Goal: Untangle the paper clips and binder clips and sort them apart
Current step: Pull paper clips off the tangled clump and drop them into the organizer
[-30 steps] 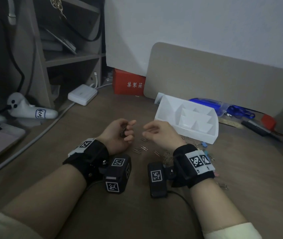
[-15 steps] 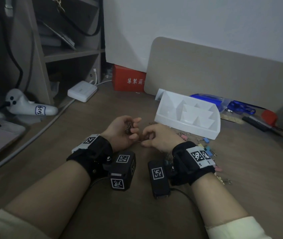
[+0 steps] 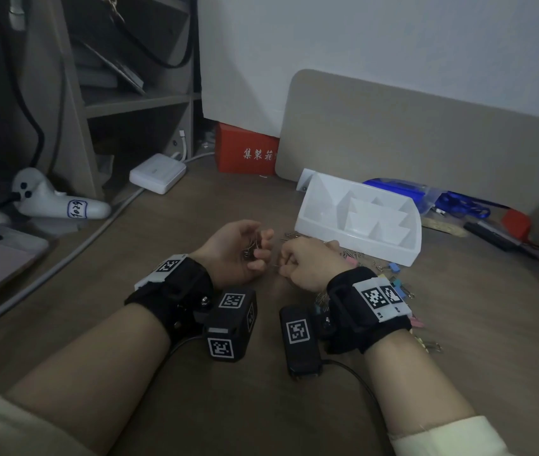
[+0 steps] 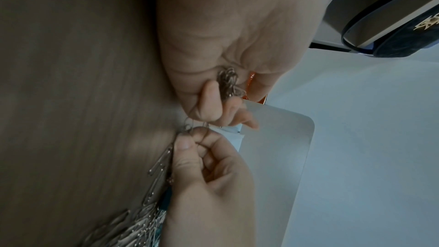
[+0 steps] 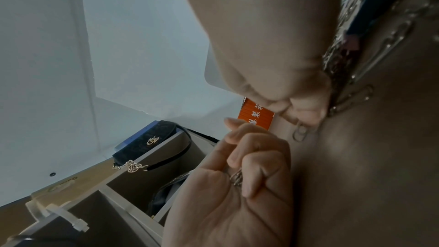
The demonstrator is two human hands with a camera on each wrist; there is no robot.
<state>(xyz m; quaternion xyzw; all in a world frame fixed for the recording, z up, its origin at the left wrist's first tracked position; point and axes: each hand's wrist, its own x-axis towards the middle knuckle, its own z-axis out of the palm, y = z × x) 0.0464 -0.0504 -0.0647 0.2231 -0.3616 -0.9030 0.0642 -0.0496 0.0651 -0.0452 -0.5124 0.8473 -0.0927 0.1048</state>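
Observation:
My left hand (image 3: 255, 250) rests on the wooden desk with its fingers curled round a bunch of silver paper clips (image 4: 228, 82). Close beside it my right hand (image 3: 289, 263) pinches one paper clip (image 5: 300, 133) between thumb and forefinger, low over the desk. The mixed pile of paper clips (image 4: 133, 226) lies under and behind my right wrist. Small coloured binder clips (image 3: 393, 268) show among the pile to the right of that wrist. A white divided organizer tray (image 3: 406, 255) stands just beyond the right hand.
A red box (image 3: 245, 149) and a beige board (image 3: 409, 133) stand at the back. A white adapter (image 3: 158, 172) with its cable and a white controller (image 3: 54, 200) lie at left. Blue bag, pens and scissors (image 3: 491, 218) lie at right.
The hands have come together; my right hand has dropped to the desk and closed its thumb and forefinger on a paper clip. The left hand still holds its bunch.

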